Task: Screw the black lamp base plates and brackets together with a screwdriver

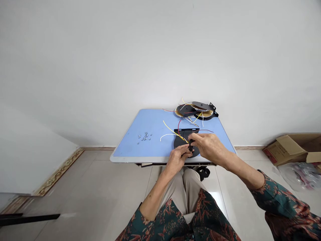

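Observation:
A round black metal plate [178, 144] with a slotted bracket edge lies near the front of the blue table. Yellow, red and white wires [172, 130] run out from its middle. Over the plate, my right hand [209, 146] is closed around a small black part [191, 146] that stands upright; its exact kind is hard to make out. My left hand [177, 158] is beside it at the plate's front edge, fingers pinched together close to the foot of the black part. What lies between the left fingertips is hidden.
Several small shiny metal nuts or screws [145, 136] are scattered on the table's [132, 150] left side. At the back right, several similar black discs with wires [197, 110] are stacked. An open cardboard box [288, 149] and a clear plastic bag [299, 175] are on the floor to the right.

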### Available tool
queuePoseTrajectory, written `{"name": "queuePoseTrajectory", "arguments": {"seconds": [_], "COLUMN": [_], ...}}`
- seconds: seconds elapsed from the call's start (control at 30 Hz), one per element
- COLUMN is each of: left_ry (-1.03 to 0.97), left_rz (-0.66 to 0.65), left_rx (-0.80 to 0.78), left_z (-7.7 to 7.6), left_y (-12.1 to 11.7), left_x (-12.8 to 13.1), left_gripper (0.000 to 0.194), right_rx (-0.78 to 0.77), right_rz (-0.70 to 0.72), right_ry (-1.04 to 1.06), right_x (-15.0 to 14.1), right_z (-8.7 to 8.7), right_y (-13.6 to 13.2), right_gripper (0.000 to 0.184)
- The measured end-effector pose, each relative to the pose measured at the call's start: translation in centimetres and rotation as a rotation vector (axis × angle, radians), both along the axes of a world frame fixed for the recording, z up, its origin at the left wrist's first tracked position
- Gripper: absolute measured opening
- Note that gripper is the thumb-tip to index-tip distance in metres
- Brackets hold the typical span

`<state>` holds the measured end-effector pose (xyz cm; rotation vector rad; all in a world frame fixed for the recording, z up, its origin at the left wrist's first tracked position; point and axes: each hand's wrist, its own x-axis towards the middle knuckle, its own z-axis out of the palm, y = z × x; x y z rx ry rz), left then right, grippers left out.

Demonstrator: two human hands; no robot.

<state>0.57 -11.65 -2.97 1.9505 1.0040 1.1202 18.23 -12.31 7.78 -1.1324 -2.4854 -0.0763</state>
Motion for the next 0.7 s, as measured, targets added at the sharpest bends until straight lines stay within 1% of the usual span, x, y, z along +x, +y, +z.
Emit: {"name": "queuePoseTrajectory", "arguments": {"seconds": [0.1,0.2,0.3,0.37,0.4,0.47,0.6,0.67,0.7], "left_ry": [0.024,0.021,0.005,0.016,0.025,0.042,0.053,0.069,0.080], "left_rz": [0.018,0.026,-0.001,-0.008,-0.002,0.011,-0.023,-0.039,-0.037], "left_rx": [0.012,0.008,0.021,0.025,0.027,0.041,0.093,0.092,0.084], "left_z": [-0.1,-0.1,0.0,0.0,0.0,-0.1,-0.1,0.0,0.0], "left_y": [0.0,-0.1,-0.1,-0.1,0.0,0.0,-0.1,-0.1,-0.1], "left_x": [0.0,-0.1,-0.1,-0.1,-0.1,-0.1,-0.2,-0.2,-0.2], "left_gripper": [0.015,0.014,0.016,0.016,0.016,0.017,0.023,0.023,0.022], "right_rx": [0.076,0.085,0.023,-0.026,-0.038,-0.016,0.116,0.116,0.089], "right_rz": [-0.103,-0.122,-0.017,0.051,0.058,0.013,-0.170,-0.208,-0.199], "right_ry": [-0.079,-0.147,-0.153,-0.138,-0.134,-0.127,-0.079,-0.074,-0.074], "right_x": [-0.6,-1.0,-0.8,-0.7,-0.7,-0.9,-1.9,-2.1,-2.0], "right_z": [0.3,1.1,1.8,1.9,1.8,1.2,-0.3,-0.5,-0.5], "right_y": [-0.5,-0.7,-0.2,0.2,0.4,0.4,-0.1,-0.2,-0.2], "right_gripper": [0.013,0.012,0.009,0.009,0.009,0.007,0.025,0.030,0.029]}}
